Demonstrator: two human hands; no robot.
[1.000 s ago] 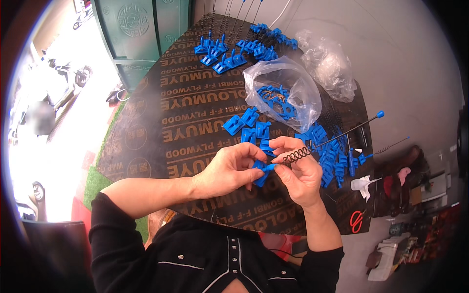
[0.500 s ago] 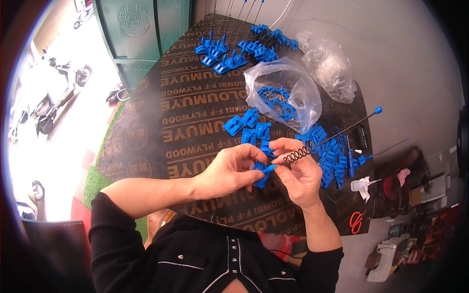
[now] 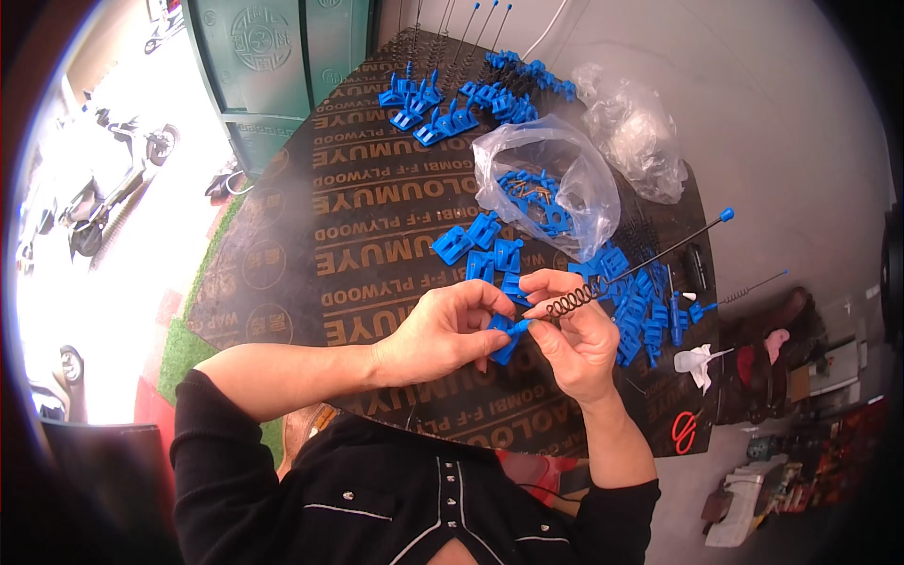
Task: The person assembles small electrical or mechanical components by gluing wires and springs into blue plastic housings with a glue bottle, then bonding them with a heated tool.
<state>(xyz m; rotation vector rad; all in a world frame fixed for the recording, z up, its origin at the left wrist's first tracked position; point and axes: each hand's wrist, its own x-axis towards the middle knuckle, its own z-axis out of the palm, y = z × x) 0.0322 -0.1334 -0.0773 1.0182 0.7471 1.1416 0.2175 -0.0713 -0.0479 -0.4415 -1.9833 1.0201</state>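
My left hand (image 3: 450, 328) is closed on a blue plastic base piece (image 3: 503, 352), pinching it between thumb and fingers over the front part of the board. My right hand (image 3: 576, 341) grips the lower end of a black coil spring (image 3: 571, 300), which continues up and to the right as a thin rod with a blue round tip (image 3: 726, 215). The spring's lower end meets the blue piece between both thumbs; fingers hide part of the joint. Just beyond my hands lie several loose blue plastic bases (image 3: 468, 241).
A clear plastic bag (image 3: 601, 202) of small blue parts lies open on the dark plywood board (image 3: 358, 226). Finished-looking spring pieces (image 3: 443, 122) stand at the back. To the right are piled blue parts (image 3: 640, 311), a blue screwdriver (image 3: 676, 320), a white bottle (image 3: 695, 361) and red-handled scissors (image 3: 685, 432).
Both hands keep the same grip on the blue base and the spring. The rod's tip has shifted very slightly; otherwise the scene looks nearly unchanged.
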